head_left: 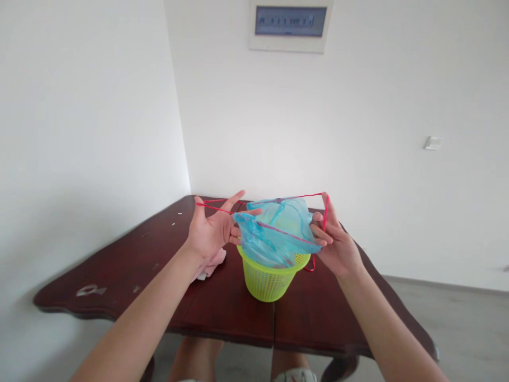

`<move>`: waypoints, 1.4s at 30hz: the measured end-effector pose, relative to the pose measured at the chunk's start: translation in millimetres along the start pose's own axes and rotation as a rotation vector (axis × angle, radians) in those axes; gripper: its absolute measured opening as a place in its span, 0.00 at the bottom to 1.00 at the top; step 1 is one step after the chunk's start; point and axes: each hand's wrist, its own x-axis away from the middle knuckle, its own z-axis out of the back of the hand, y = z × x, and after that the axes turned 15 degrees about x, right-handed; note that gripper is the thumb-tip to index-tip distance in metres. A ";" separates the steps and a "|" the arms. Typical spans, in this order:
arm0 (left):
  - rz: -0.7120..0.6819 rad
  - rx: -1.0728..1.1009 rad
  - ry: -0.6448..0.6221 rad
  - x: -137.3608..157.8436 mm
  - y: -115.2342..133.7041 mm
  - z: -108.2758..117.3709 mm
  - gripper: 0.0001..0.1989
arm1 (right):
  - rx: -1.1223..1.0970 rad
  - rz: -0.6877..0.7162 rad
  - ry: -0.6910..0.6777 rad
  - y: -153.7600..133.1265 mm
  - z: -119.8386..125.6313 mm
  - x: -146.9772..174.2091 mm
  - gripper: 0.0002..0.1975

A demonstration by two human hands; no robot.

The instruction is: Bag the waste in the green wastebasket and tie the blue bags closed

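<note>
A thin blue drawstring garbage bag (274,233) hangs with its mouth spread above a lime-green mesh basket (268,284) on the table. The bag's lower part covers the basket's opening. My left hand (212,228) is at the bag's left side, with its red drawstring looped over the thumb and the fingers spread near the bag's edge. At the right side, my right hand (338,236) has the other end of the drawstring (326,213) hooked over its raised index finger. Its other fingers are bent at the bag's edge.
The dark reddish-brown table (226,313) has a wavy edge and a seam. A pink cloth (212,265) lies beside the left forearm. Red string (312,263) lies right of the basket. White walls stand behind and left, with an electrical panel (288,24) and a switch (433,142).
</note>
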 end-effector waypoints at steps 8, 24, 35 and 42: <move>-0.227 -0.208 0.044 -2.8 0.5 2.0 0.58 | -0.111 -0.074 0.036 -2.1 -12.8 5.7 0.25; -0.561 -0.298 0.057 -13.3 26.5 -96.6 0.24 | 0.485 0.331 0.283 -52.2 -73.6 4.0 0.10; -0.344 -1.053 -0.349 -34.6 -5.6 -137.3 0.04 | 1.372 0.896 -0.368 -123.2 -127.4 6.9 0.11; -0.080 -0.457 -0.250 -35.2 -12.7 -124.9 0.31 | 1.355 0.708 0.026 -85.7 -91.4 -3.3 0.10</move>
